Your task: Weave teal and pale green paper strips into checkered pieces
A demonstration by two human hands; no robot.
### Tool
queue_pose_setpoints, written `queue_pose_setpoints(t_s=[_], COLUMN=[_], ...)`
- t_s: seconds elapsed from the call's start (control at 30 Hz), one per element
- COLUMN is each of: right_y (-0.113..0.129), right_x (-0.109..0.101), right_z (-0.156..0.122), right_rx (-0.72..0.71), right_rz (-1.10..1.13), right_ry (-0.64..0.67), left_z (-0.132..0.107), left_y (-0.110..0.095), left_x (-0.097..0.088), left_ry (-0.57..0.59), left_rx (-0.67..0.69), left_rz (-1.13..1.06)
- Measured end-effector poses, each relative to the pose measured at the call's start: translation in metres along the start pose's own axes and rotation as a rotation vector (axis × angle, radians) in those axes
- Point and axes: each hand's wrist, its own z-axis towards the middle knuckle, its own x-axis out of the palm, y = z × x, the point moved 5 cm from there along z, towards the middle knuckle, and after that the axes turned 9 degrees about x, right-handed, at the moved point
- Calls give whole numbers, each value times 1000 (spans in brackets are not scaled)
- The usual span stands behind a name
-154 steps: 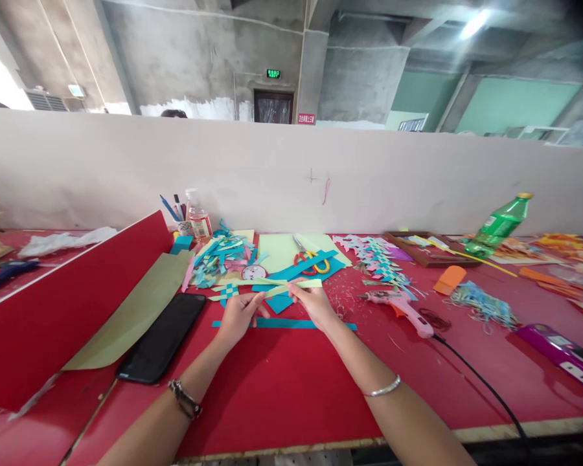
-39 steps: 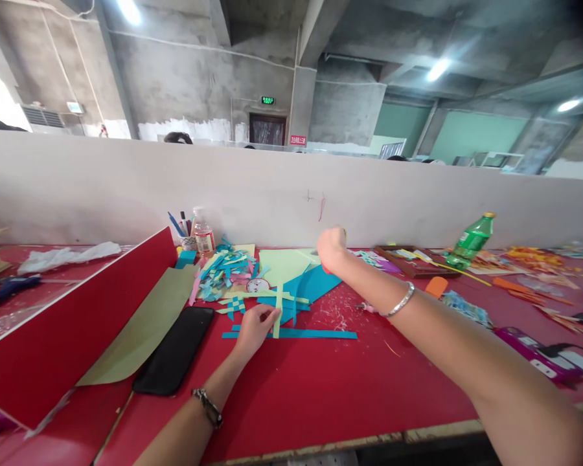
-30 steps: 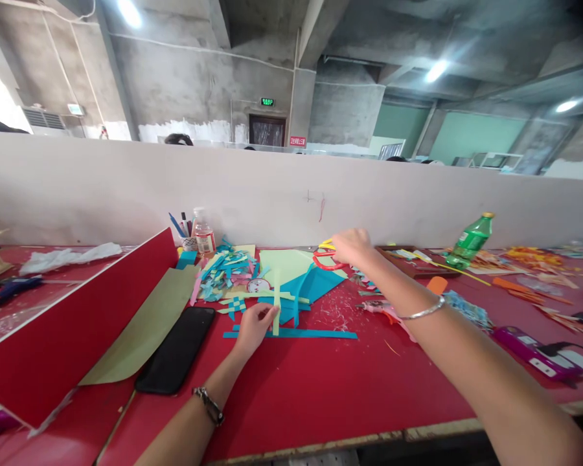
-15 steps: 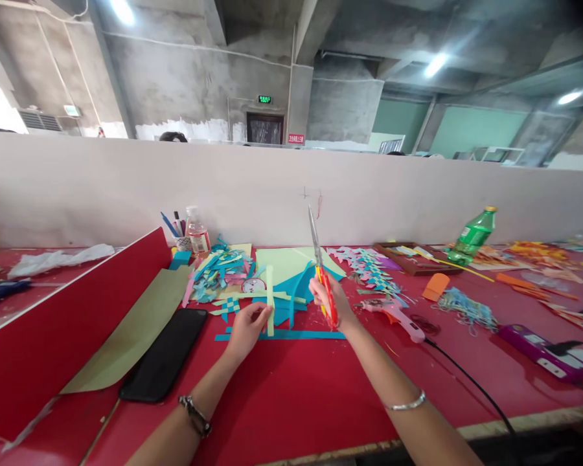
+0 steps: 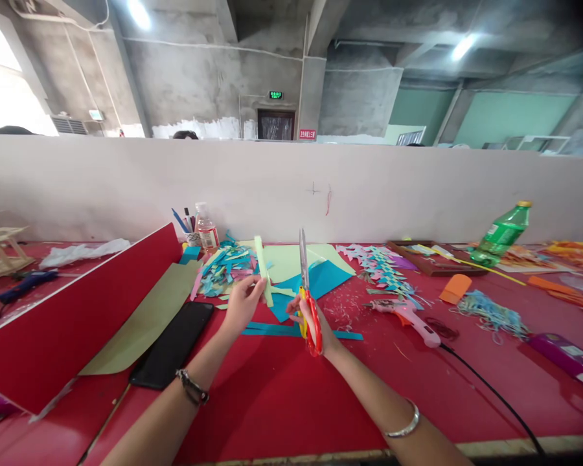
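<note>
Between the fingertips of my left hand (image 5: 245, 303) a pale green paper strip (image 5: 263, 268) stands nearly upright. My right hand (image 5: 318, 327) is wrapped round the red and yellow handles of a pair of scissors (image 5: 304, 259), whose blades point up and look closed. The strip and the blades are apart. Behind my hands lie a blue paper sheet (image 5: 328, 279) and a pale green sheet (image 5: 291, 254). Long blue paper strips (image 5: 267, 329) lie flat under my right hand. Beyond my left hand is a heap of paper scraps (image 5: 226, 268) in blue, pink and green.
To the left are a black phone (image 5: 172, 346), a red upright divider (image 5: 92, 310) and a plastic bottle (image 5: 206, 230). On the right lie a pink glue gun (image 5: 411, 317) with its cord, woven paper pieces (image 5: 386, 272), a green bottle (image 5: 502, 236) and a purple power strip (image 5: 568, 359).
My left hand has raised the pale green strip, and the scissors have come lower and a little left. Cut pieces lying near my left hand are no longer seen there. The view has shifted left.
</note>
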Motion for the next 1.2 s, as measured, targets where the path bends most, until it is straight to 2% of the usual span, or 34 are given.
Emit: queue_pose_setpoints(t_s=[0.1, 0.23, 0.4, 0.7, 0.97, 1.2], right_y=[2, 10, 19, 23, 21, 20], right_x=[0, -4, -2, -6, -7, -7], right_z=[-2, -6, -12, -12, -12, -11], right_rx=[-24, -108, -191, -189, -185, -195], right_rz=[-92, -282, -462, -510, -541, -545], right_ry=[-29, -77, -88, -129, -106, -106], left_z=[12, 21, 27, 39, 46, 44], left_y=[-9, -19, -37, -54, -57, -52], left_x=[-2, -4, 2, 7, 5, 12], left_ry=[-25, -76, -107, -123, -116, -56], left_rx=[56, 119, 153, 186, 215, 153], left_rz=[-44, 1, -25, -51, -41, -128])
